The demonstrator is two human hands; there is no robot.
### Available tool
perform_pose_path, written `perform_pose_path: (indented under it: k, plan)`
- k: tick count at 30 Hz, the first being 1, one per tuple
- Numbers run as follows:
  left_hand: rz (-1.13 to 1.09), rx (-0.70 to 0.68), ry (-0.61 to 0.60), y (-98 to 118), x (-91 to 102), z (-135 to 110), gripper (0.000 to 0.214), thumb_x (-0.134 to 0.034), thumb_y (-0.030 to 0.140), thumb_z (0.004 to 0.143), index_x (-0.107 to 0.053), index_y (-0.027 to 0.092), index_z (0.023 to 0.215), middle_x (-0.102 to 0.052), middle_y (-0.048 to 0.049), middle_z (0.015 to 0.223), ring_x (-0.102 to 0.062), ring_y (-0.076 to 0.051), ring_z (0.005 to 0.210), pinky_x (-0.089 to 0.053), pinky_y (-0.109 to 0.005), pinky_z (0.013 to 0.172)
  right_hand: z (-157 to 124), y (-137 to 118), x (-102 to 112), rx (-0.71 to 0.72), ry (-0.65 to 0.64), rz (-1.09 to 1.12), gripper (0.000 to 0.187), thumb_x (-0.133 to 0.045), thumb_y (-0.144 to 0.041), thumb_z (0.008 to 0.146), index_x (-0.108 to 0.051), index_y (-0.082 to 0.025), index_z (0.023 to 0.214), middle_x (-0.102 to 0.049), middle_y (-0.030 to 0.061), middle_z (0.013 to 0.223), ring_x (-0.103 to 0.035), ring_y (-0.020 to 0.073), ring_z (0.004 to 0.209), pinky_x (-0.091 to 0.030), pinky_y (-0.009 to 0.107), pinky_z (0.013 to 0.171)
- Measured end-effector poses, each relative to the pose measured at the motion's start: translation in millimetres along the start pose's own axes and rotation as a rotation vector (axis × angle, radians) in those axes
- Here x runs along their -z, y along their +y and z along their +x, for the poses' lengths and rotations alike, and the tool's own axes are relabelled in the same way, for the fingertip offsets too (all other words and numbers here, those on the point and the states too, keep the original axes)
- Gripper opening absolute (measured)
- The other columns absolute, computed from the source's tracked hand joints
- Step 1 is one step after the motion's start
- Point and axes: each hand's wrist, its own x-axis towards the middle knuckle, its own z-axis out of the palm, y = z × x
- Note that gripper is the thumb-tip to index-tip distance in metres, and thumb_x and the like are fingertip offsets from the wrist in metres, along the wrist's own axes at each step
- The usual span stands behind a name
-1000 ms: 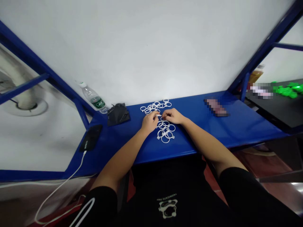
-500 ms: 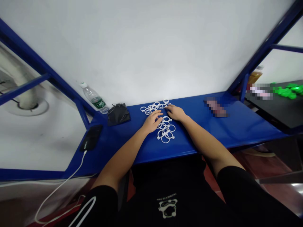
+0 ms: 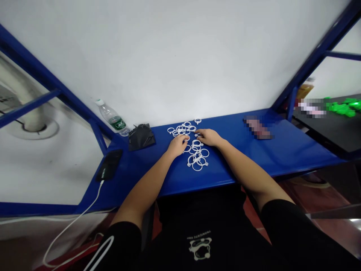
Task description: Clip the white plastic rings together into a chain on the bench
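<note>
Blue table (image 3: pixel 239 158): up against a pale wall (image 3: pixel 175 67), with a black bag (image 3: pixel 141 136) on it.
Bottle (image 3: pixel 116 121): just left of the bag.
Far heap (image 3: pixel 180 131): white rings, right of the bag, all jumbled.
Near heap (image 3: pixel 196 160): more white rings, right of the bag but closer to the person.
Left hand (image 3: pixel 178 146): right of the bag, fingers curled beside the rings; I can't tell if it pinches one.
Right hand (image 3: pixel 208 137): farther right of the bag, fingers bent down at a ring (image 3: pixel 196 135); I can't tell how tight.
Worry: rings overlap, so tugging one might drag others; a wide sweep might mix both heaps.
</note>
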Motion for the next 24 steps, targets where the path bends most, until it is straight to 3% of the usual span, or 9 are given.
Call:
perform_pose_path:
  k: [3,6,11,14,19,24]
  plan:
    - [0.024,-0.005,-0.027,3,1.9,-2,0.026,-0.058,0.011,0.099,-0.077,0.023,0.112,-0.077,-0.006,0.115,-0.072,-0.024,0.109,-0.057,-0.038,0.1,-1,-4,2,-0.042,-0.011,-0.001,0.045,-0.06,-0.041,0.105,-0.068,-0.021,0.144,-0.08,0.0111,0.122,-0.075,0.0293,0.113,-0.054,0.034,0.093]
    - [0.035,-0.019,-0.027,7,2.7,-7,0.026,-0.056,0.011,0.1,-0.075,0.023,0.113,-0.074,-0.007,0.116,-0.071,-0.023,0.106,-0.056,-0.038,0.097,-3,-7,4,-0.025,0.004,0.009,0.039,-0.048,-0.038,0.11,-0.071,-0.021,0.136,-0.08,0.0107,0.124,-0.075,0.0279,0.113,-0.053,0.033,0.092]
    - [-0.047,-0.045,0.144,14,3.5,-9,0.028,-0.05,0.008,0.099,-0.071,0.022,0.112,-0.068,-0.0073,0.117,-0.069,-0.021,0.101,-0.056,-0.036,0.095,-4,-8,3,0.013,0.018,0.061,0.037,-0.048,-0.036,0.11,-0.069,-0.022,0.137,-0.082,0.0087,0.115,-0.076,0.0253,0.106,-0.051,0.031,0.089]
    - [-0.089,-0.088,0.218,15,4.7,-8,0.028,-0.048,0.003,0.094,-0.069,0.021,0.097,-0.067,-0.0055,0.107,-0.067,-0.02,0.102,-0.055,-0.034,0.097,-4,-8,2,0.021,0.046,0.112,0.037,-0.048,-0.034,0.11,-0.068,-0.021,0.138,-0.083,0.0071,0.105,-0.076,0.0237,0.098,-0.051,0.03,0.086]
    - [-0.09,-0.129,0.19,14,2.6,-7,0.025,-0.053,0.0,0.086,-0.063,0.021,0.078,-0.066,-0.0035,0.097,-0.067,-0.019,0.094,-0.056,-0.034,0.094,-4,-8,1,0.014,0.098,0.146,0.035,-0.051,-0.034,0.108,-0.07,-0.023,0.136,-0.083,0.0043,0.097,-0.077,0.023,0.093,-0.052,0.029,0.082]
    - [-0.09,-0.168,0.19,16,0.2,-8,0.027,-0.053,-0.001,0.089,-0.068,0.021,0.092,-0.07,-0.0051,0.104,-0.069,-0.019,0.1,-0.058,-0.035,0.095,-4,-7,0,-0.01,0.182,0.098,0.033,-0.054,-0.036,0.106,-0.071,-0.024,0.132,-0.082,0.0048,0.096,-0.076,0.0242,0.091,-0.052,0.03,0.081]
